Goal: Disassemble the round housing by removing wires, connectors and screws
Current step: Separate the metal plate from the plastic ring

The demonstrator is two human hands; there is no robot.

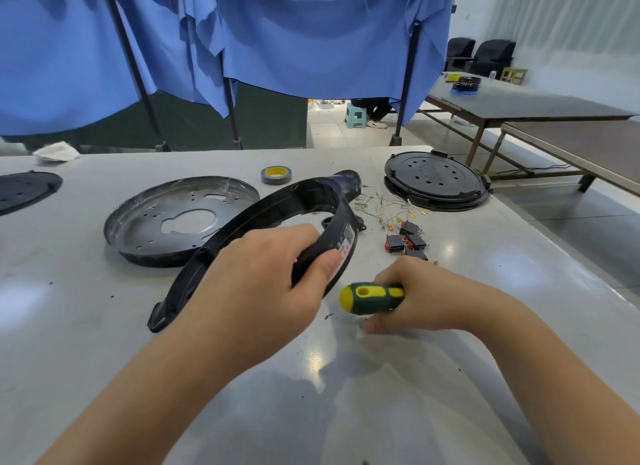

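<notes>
Far left: black disc (24, 191) at the table (86, 326) edge.
Metal plate (180, 218): flat, behind the housing.
Round housing (263, 229): black ring, tilted, leaning over the plate's rim.
Left hand (266, 277): fingers curled round the ring's near side.
Tape roll (276, 174): behind the ring.
Right hand (419, 295): grips a screwdriver (370, 297).
Wires (384, 205), switches (408, 241): loose, right of the ring.
Black lid (437, 180): far right.

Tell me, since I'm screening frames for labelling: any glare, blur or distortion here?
Head view: ceiling lights glare off the table; wide-angle bending curves the table edge and curtain poles; slight motion blur on the right hand; black housing ring and screwdriver stay sharp.
</notes>
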